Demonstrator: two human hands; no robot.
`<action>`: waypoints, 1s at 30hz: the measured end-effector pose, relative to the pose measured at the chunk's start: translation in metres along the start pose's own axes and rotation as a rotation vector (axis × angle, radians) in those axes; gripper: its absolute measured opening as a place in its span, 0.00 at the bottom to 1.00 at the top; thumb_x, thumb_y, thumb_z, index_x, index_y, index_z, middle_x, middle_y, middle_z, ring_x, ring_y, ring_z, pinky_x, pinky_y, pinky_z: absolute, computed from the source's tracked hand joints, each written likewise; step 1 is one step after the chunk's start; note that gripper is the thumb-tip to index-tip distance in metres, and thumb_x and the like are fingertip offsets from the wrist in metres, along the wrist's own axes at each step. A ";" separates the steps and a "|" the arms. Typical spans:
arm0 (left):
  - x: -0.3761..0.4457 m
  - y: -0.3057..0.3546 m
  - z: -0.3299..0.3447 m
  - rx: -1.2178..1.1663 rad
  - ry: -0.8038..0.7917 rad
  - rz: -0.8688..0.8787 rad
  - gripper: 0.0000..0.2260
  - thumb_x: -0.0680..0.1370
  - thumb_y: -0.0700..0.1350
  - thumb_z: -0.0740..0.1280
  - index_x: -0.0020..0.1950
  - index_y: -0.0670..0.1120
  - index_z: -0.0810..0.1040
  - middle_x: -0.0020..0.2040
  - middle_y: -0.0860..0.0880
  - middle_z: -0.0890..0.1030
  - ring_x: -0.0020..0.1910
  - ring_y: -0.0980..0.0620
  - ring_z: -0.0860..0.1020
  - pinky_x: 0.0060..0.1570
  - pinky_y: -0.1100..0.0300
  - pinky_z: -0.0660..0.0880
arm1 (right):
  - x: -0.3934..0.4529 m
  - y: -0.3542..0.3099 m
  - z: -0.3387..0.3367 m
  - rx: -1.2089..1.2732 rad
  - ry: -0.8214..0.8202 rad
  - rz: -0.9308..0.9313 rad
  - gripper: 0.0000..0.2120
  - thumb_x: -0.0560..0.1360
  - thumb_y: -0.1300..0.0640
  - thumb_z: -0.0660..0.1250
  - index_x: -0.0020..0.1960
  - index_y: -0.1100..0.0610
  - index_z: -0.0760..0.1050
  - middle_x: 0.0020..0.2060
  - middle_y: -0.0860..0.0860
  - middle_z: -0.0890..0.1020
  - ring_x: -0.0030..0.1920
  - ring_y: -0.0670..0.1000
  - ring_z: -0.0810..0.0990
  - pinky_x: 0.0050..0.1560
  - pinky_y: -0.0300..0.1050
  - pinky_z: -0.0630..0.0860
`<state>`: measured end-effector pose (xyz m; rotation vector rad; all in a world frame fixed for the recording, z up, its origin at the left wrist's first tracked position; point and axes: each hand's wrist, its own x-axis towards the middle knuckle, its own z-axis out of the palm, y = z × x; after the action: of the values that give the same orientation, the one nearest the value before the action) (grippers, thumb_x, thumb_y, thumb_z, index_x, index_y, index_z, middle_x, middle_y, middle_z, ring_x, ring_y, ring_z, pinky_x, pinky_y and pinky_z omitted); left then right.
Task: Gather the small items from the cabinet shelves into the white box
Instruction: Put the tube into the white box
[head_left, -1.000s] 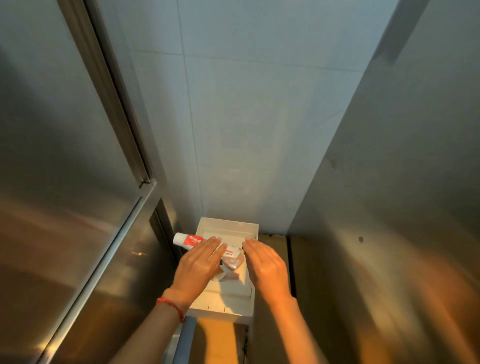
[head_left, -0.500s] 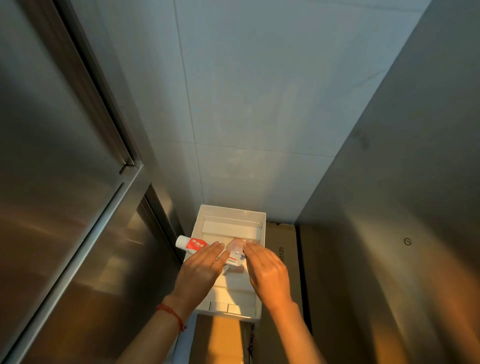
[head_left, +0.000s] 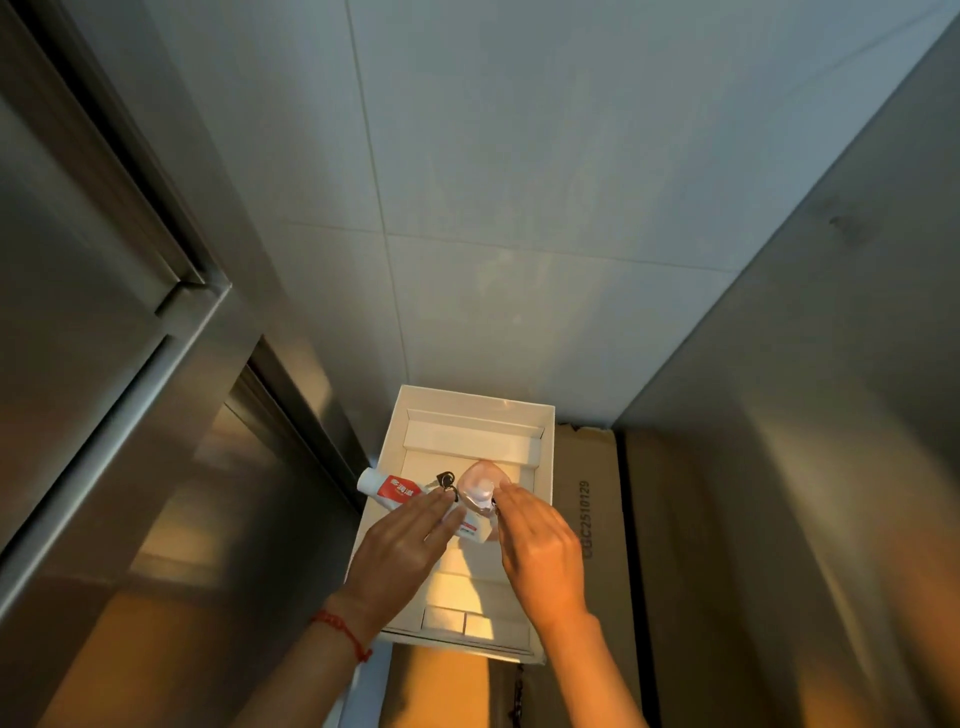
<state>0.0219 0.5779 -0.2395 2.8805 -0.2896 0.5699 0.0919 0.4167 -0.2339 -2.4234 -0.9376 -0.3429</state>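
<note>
Stainless cabinet door (head_left: 104, 364) at left. White-and-red tube (head_left: 387, 487) lying across the white box (head_left: 467, 415) left rim, cap overhanging. Left hand (head_left: 402, 545), fingers straight, resting on tube. Black-headed keys (head_left: 444, 480) beside. Pink pouch (head_left: 479, 486) in box centre; right hand (head_left: 540, 545), relaxed, fingertips touching it. Cardboard carton (head_left: 587, 499) at right. Advised: nudge tube fully inside before letting go.

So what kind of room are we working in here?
Probably a utility or kitchen storage corner: pale tiled wall, brushed stainless-steel cabinet doors, and brown cardboard cartons under the open white box.
</note>
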 end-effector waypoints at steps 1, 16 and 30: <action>0.000 -0.002 0.004 -0.006 -0.001 -0.001 0.29 0.49 0.41 0.84 0.48 0.40 0.85 0.46 0.41 0.84 0.44 0.45 0.84 0.37 0.50 0.81 | -0.001 0.001 0.004 -0.004 -0.003 0.008 0.22 0.55 0.71 0.80 0.48 0.64 0.83 0.45 0.57 0.85 0.45 0.54 0.85 0.46 0.46 0.80; -0.005 -0.015 0.056 -0.074 -0.011 -0.007 0.29 0.48 0.42 0.85 0.47 0.40 0.85 0.45 0.44 0.85 0.43 0.48 0.84 0.37 0.53 0.81 | -0.003 0.016 0.050 -0.103 -0.106 0.091 0.27 0.48 0.66 0.84 0.47 0.63 0.84 0.45 0.57 0.85 0.44 0.52 0.85 0.44 0.45 0.81; -0.008 -0.031 0.103 -0.076 -0.086 -0.062 0.28 0.46 0.44 0.85 0.43 0.41 0.85 0.42 0.44 0.85 0.41 0.48 0.84 0.38 0.54 0.81 | -0.002 0.016 0.089 -0.120 -0.243 0.245 0.29 0.43 0.63 0.85 0.44 0.62 0.84 0.41 0.55 0.86 0.39 0.52 0.85 0.35 0.43 0.81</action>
<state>0.0582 0.5860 -0.3405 2.8336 -0.2280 0.4158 0.1062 0.4545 -0.3153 -2.6976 -0.7226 -0.0167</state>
